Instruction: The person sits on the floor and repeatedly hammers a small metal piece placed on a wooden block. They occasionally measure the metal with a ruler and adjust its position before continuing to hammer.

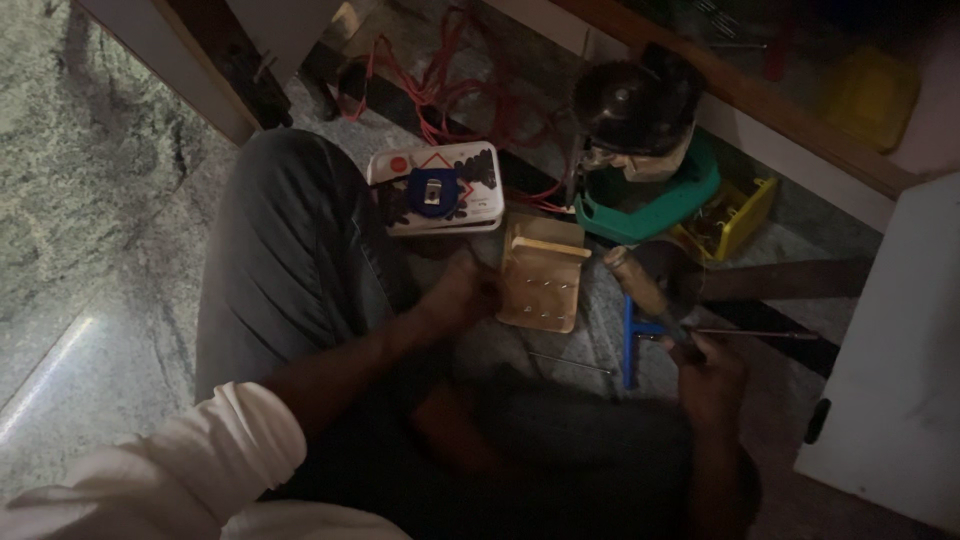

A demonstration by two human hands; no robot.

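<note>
The left hand is dark and blurry, so its fingers cannot be told apart, and it hides the left edge of the wooden board. The right hand is dark too; its grip covers the lower end of the hammer. Whether it also holds the thin rod cannot be told. The things inside the yellow box are too small to make out. The red wires run behind the black round thing. The white sleeve is cut off at the bottom edge.
</note>
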